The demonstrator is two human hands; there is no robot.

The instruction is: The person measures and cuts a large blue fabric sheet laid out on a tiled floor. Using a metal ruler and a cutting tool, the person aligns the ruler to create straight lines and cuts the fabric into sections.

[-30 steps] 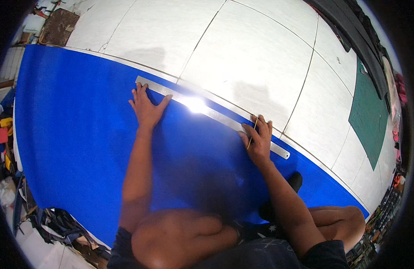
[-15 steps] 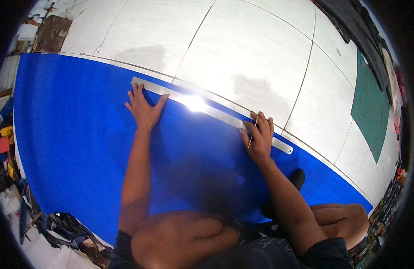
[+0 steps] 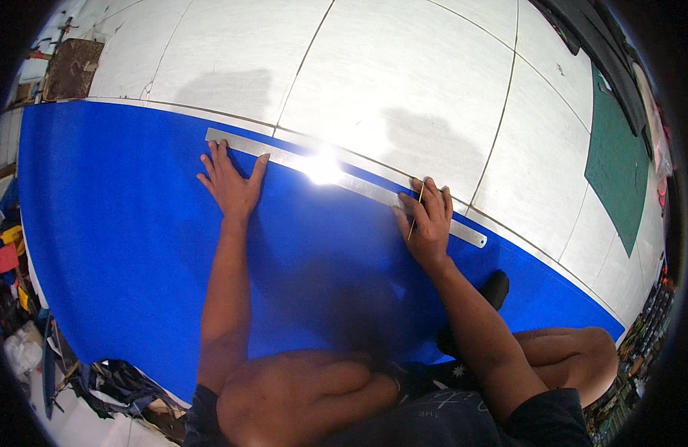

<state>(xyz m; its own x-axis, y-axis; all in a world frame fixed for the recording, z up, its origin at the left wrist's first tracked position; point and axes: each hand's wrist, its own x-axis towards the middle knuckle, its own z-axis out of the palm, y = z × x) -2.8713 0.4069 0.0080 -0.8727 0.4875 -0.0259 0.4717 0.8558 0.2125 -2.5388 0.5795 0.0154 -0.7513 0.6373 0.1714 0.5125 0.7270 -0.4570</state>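
Across the white-tiled floor: a broad blue sheet lies spread out, the person sitting at its near side, a dark-socked foot close to the right forearm.

Metal ruler: the long, flat ruler lies on the sheet near its far edge, slanting down toward the right, with a narrow blue strip showing beyond it. Bright glare hides part of its face.

Left hand: the left hand reaches the ruler's left end, its fingers spread apart, fingertips and thumb tip resting on the metal and clamped on nothing.

Right hand: the right hand lies over the ruler toward its holed end, thumb and fingers closed around a thin yellowish stick. Whether the stick's tip touches the sheet, I cannot tell.

Step at the edge: apparently lining up or steadying the ruler beside the sheet's border.

Next move on the ruler: by my judgement, it calls for even pressure at both ends; leaning on one alone could swing the other off line.
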